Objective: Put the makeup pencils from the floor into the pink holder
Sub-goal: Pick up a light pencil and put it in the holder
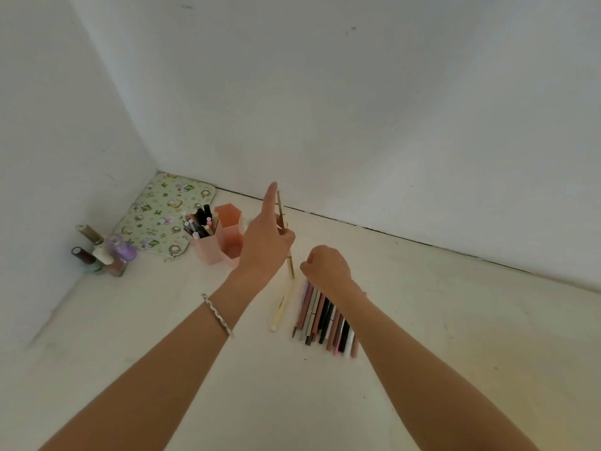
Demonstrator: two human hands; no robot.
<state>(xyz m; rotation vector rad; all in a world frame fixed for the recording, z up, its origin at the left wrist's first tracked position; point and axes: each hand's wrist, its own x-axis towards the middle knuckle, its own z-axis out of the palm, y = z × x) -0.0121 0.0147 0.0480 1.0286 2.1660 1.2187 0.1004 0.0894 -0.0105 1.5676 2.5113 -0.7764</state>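
Now, nail polish bottles (100,252): far left by the wall, well apart from the work.
floral pouch (162,216): flat in the far left corner, just behind the holder.
pink holder (232,234): left of both hands, near the far wall. Its left cup is crowded with pencils, and the right cups look open.
left hand (263,242): raised between the holder and the floor row. Thumb and curled fingers pinch the gold pencil, and the index finger is stretched up alongside it.
gold pencil (282,213): nearly upright and gripped about mid-length. It is right of the holder and not yet over it.
step in hand: carry the pencil left to an open cup, keep it upright, and lower the tip inside before letting go, so the crowded cup is not knocked.
cream pencil (281,307): alone on the floor, just left of the row.
right hand (325,265): fingers curled down over the far ends of the row. Whether they pinch a pencil is hidden by the knuckles.
pencil row (325,320): side by side on the floor, partly under the right wrist.
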